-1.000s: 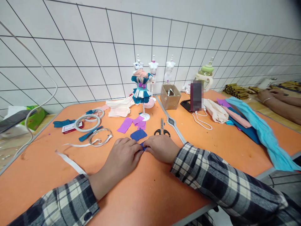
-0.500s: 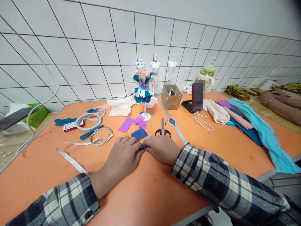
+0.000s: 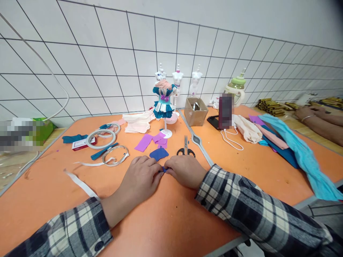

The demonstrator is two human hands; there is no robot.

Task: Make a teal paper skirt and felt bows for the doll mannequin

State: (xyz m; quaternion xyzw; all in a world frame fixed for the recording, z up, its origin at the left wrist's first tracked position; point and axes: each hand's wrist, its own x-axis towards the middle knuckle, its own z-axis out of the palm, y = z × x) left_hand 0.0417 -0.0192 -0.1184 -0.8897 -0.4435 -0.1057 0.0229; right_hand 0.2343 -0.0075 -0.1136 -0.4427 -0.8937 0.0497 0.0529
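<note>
Both hands meet over the orange table (image 3: pixel 166 221), fingertips pinching a small dark blue piece (image 3: pixel 164 169) that looks like crepe paper. My left hand (image 3: pixel 142 176) closes on its left end, my right hand (image 3: pixel 186 170) on its right; most of it is hidden by the fingers. A flat blue piece (image 3: pixel 159 154) lies just beyond the hands, and purple pieces (image 3: pixel 144 142) lie behind that. Black-handled scissors (image 3: pixel 185 148) rest beyond my right hand, blades pointing away. Farther back, a small dress form wears a teal and white ruffled dress (image 3: pixel 163 103) with a purple bow.
Tape rolls (image 3: pixel 100 138) and a small red-and-white box (image 3: pixel 80 143) lie at left. White dress forms (image 3: pixel 196 80), a cardboard box (image 3: pixel 196 111), a phone on a stand (image 3: pixel 225 111) and a bottle (image 3: pixel 236 87) stand behind. Coloured crepe strips (image 3: pixel 300 142) lie at right, near another person's arms (image 3: pixel 318 123).
Both hands keep their pinch on the small blue piece, with only slight finger shifts. The whole view has moved a little; the objects on the table stay in place.
</note>
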